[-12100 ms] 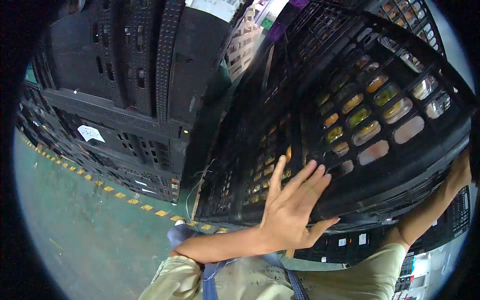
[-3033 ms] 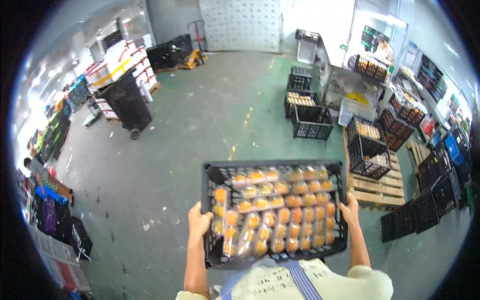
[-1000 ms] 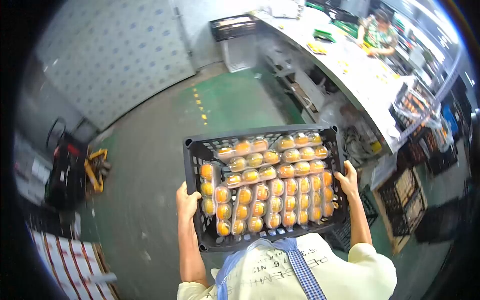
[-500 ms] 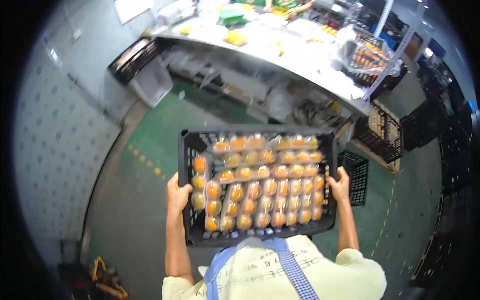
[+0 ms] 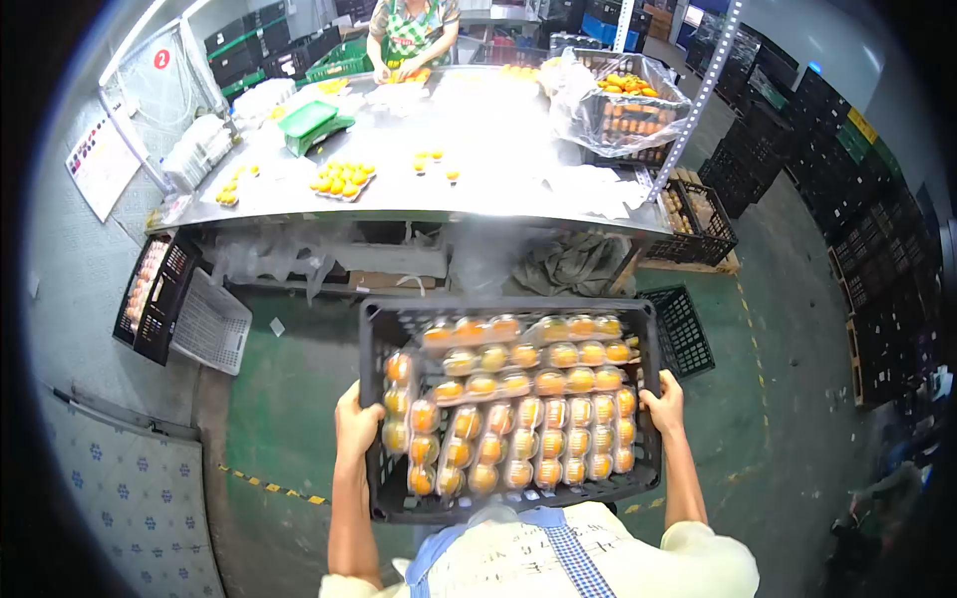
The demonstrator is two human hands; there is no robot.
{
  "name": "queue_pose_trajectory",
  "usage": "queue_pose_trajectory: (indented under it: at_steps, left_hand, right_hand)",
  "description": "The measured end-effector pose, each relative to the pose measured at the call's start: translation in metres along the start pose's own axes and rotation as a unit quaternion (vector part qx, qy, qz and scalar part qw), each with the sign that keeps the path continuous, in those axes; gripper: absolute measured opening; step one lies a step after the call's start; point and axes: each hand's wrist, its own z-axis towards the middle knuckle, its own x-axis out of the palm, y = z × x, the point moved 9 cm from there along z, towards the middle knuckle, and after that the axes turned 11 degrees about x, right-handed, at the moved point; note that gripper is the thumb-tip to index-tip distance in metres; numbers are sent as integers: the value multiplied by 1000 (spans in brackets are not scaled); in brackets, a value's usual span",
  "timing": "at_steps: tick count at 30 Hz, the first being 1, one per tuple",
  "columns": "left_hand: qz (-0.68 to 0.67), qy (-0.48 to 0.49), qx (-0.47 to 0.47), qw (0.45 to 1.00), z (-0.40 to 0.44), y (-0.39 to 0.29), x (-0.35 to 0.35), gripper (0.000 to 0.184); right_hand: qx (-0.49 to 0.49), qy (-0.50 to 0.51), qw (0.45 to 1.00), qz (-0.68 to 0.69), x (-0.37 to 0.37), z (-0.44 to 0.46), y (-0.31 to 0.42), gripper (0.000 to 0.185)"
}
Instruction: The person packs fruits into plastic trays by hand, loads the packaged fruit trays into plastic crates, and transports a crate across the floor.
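Observation:
Between my two hands is a black plastic crate [image 5: 508, 307], held level in front of my body. Clear clamshell packs of orange round fruit [image 5: 528, 439] fill it in rows, some lying crosswise and others lengthwise. My left hand [image 5: 357, 424] grips the crate's left side, thumb over the rim. On the opposite side my right hand [image 5: 663, 402] is closed round the edge, thumb also on top. The fingers beneath both rims are partly hidden.
Ahead stands a metal worktable [image 5: 478, 189] with loose fruit [image 5: 342, 179], a green scale [image 5: 309, 125] and a plastic-lined crate [image 5: 638, 110]. A co-worker [image 5: 414, 40] handles fruit behind it. Crates stand on the floor at left [image 5: 155, 294] and right [image 5: 678, 329].
My view has swung to the right and levelled, so the worktable now lies straight across ahead and the co-worker shows more. The crate stays in both hands.

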Motion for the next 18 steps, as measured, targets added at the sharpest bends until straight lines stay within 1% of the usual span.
queue_pose_trajectory:
  at_steps: [2, 3, 4, 5, 6, 7, 8, 9, 10, 11, 12, 13, 14, 15, 16, 17, 18]
  left_hand:
    - [82, 46, 12, 996, 30, -5, -4, 48]
    - [74, 67, 31, 995, 46, -4, -3, 48]
    - [66, 92, 71, 991, 66, -12, -1, 47]
    - [47, 126, 72, 988, 97, 3, 12, 46]
    - [55, 161, 64, 983, 135, -15, 39, 44]
    - [58, 186, 69, 979, 151, -19, 47, 42]
    - [42, 213, 68, 974, 164, -20, 60, 42]
    - [30, 237, 54, 970, 173, -26, 69, 44]
    - [72, 275, 74, 956, 184, -24, 81, 45]
    - [43, 289, 89, 952, 189, -22, 95, 46]
    - [53, 321, 70, 943, 190, -27, 106, 46]
    - [39, 353, 76, 932, 197, -19, 133, 45]
    - [52, 375, 70, 923, 196, -21, 145, 43]
    - [64, 385, 85, 917, 195, -18, 162, 42]
    - [73, 390, 120, 910, 194, -21, 175, 40]
    - [33, 423, 113, 898, 189, -24, 193, 37]
    - [32, 444, 97, 890, 183, -21, 209, 36]
  right_hand:
    - [-12, -52, 999, 7, 4, -43, 11, 22]
    - [19, -71, 997, 2, 6, -62, 6, 24]
    - [23, -97, 995, 6, 9, -77, 0, 25]
    - [32, -121, 992, 7, 10, -86, -5, 25]
    - [49, -147, 988, 21, 10, -72, -9, 26]
    - [62, -175, 982, 36, 12, -89, -10, 27]
    - [47, -190, 981, 15, 14, -107, -9, 28]
    - [67, -234, 970, -5, 19, -129, -6, 32]
    - [87, -236, 968, 1, 21, -147, -14, 34]
    - [103, -265, 959, 17, 18, -168, -26, 39]
    - [130, -303, 944, -26, 13, -193, -35, 44]
    - [151, -313, 937, -30, 13, -199, -33, 49]
    - [148, -341, 927, -49, 8, -222, -43, 49]
    - [157, -387, 907, -64, 7, -242, -46, 48]
    - [200, -351, 913, -56, 7, -251, -52, 52]
    - [275, -397, 872, -83, 0, -272, -65, 59]
    - [323, -421, 841, -102, 1, -287, -65, 66]
